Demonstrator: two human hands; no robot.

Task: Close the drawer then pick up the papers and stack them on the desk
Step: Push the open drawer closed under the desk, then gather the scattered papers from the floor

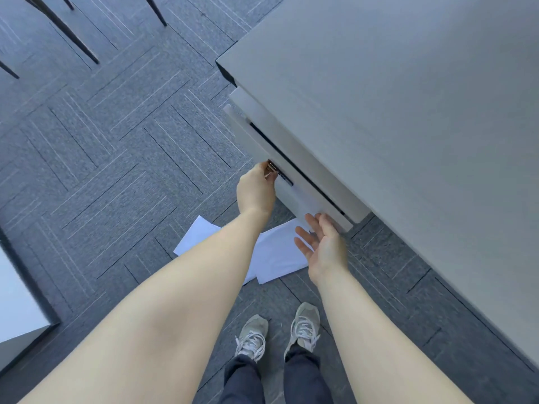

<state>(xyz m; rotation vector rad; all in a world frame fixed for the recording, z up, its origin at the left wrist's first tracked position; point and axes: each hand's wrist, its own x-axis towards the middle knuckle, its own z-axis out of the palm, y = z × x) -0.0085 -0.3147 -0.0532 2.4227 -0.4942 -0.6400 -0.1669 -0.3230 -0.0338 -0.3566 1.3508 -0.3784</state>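
A grey drawer under the desk stands slightly out, with a narrow dark gap along its top. My left hand is closed around the drawer's metal handle. My right hand is spread open, fingertips against the drawer front near its right end, holding nothing. White papers lie loosely overlapped on the carpet below the drawer, partly hidden by my forearms.
Grey patterned carpet covers the floor. Dark chair legs stand at the top left. A white piece of furniture juts in at the left edge. My two feet in grey sneakers stand just before the papers.
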